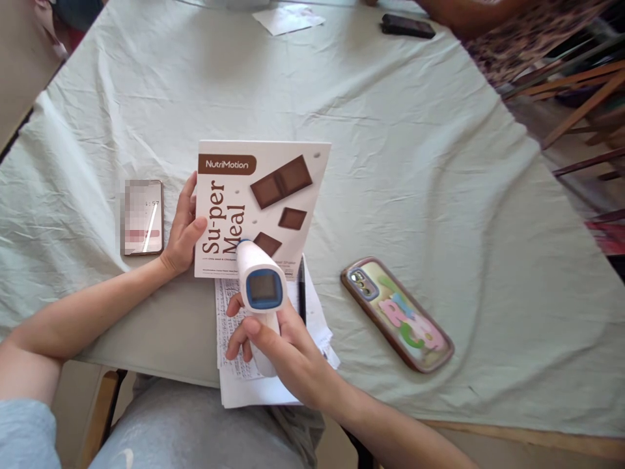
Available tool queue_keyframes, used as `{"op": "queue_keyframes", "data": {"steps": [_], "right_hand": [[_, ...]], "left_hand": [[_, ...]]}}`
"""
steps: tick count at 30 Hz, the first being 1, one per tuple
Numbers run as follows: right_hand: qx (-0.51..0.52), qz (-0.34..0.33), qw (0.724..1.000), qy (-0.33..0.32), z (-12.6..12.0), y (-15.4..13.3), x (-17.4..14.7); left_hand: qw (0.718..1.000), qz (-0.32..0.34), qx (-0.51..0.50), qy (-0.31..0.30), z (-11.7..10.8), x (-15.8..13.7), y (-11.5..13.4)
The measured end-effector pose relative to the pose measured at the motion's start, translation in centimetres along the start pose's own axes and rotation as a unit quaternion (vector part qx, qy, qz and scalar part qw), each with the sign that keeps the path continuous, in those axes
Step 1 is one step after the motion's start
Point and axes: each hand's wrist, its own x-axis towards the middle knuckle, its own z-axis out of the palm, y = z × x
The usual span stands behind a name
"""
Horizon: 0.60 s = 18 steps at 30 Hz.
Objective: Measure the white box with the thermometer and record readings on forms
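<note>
My left hand (183,228) grips the left edge of a white and brown NutriMotion "Su-per Meal" box (229,208), thumb on its front and fingers behind. The box faces me, with chocolate pieces printed on it. Wrapped around the handle of a white infrared thermometer (263,312) is my right hand (288,355). The thermometer's blue-framed screen is dark, and its front end overlaps the box's lower middle in view; whether they touch I cannot tell. Beneath both lie handwritten papers (254,391) near the table edge, with a black pen (301,296) partly showing.
A phone (142,228) with its screen up lies left of the box. To the right rests a phone in a decorated case (400,316). On the far side of the cloth-covered table (390,130) are a paper (288,19), a black device (407,26) and another person's arm (473,13).
</note>
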Motion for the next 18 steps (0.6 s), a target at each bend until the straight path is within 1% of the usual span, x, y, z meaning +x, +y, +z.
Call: {"op": "queue_keyframes", "data": {"steps": [2, 4, 6, 8, 10, 11, 12, 13, 15, 16, 18], "right_hand": [[0.011, -0.007, 1.000, 0.007, -0.4, -0.6, -0.1], [0.018, -0.043, 0.998, 0.038, -1.4, -1.5, -0.3], [0.002, -0.107, 0.990, 0.094, -3.0, -2.5, -0.4], [-0.048, -0.166, 0.970, 0.170, -5.0, -3.6, -0.3], [-0.131, -0.182, 0.934, 0.279, -7.0, -4.5, 0.4], [-0.194, -0.160, 0.910, 0.329, -8.0, -4.7, 0.9], [-0.270, -0.132, 0.880, 0.368, -8.8, -4.9, 1.5], [-0.351, -0.109, 0.841, 0.396, -9.6, -4.8, 2.1], [-0.483, -0.071, 0.779, 0.395, -10.8, -4.3, 3.5], [-0.527, -0.060, 0.758, 0.380, -11.3, -3.9, 4.1], [-0.578, -0.053, 0.737, 0.347, -12.0, -3.0, 5.1]], "left_hand": [[1.000, -0.004, 0.004, 0.003, -0.1, 0.0, -0.3], [1.000, -0.003, -0.001, -0.001, -0.2, 0.0, -0.5], [1.000, -0.001, -0.009, -0.004, -0.3, -0.1, -0.7], [1.000, -0.003, -0.013, -0.001, -0.3, -0.1, -0.7], [1.000, -0.005, -0.010, 0.001, -0.3, 0.0, -0.6], [1.000, -0.003, -0.007, -0.001, -0.3, 0.0, -0.6], [1.000, -0.002, -0.004, -0.002, -0.3, 0.0, -0.5], [1.000, -0.001, -0.002, -0.004, -0.2, 0.0, -0.4], [1.000, -0.001, 0.000, -0.006, -0.2, 0.1, -0.2], [1.000, 0.000, 0.000, -0.006, -0.3, 0.1, -0.1], [1.000, 0.003, 0.004, -0.008, -0.4, 0.1, 0.0]]}}
